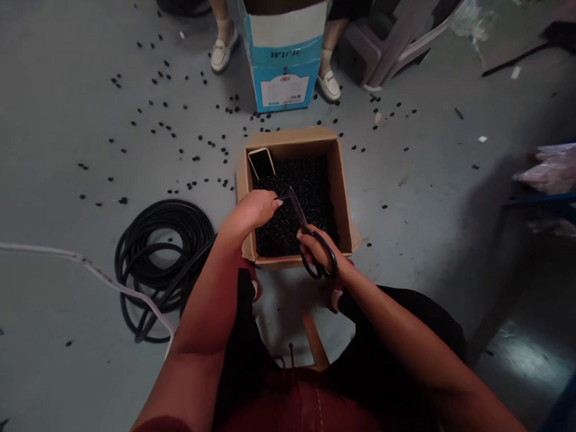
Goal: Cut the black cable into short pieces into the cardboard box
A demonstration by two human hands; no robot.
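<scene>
My right hand grips a pair of scissors with large black loop handles, its blades pointing up and to the left. Close to the blade tips, my left hand has its fingers pinched together; something thin and dark seems to stick out, too small to name. Both hands are above an open cardboard box filled with small black pieces. A dark rectangular thing with a pale rim leans in the box's far left corner.
Left of the box lies a coil of black tubing, partly behind my left arm, with a white cable crossing it. Beyond stands a blue and white carton between another person's shoes. A stool is nearby. Small black bits litter the floor.
</scene>
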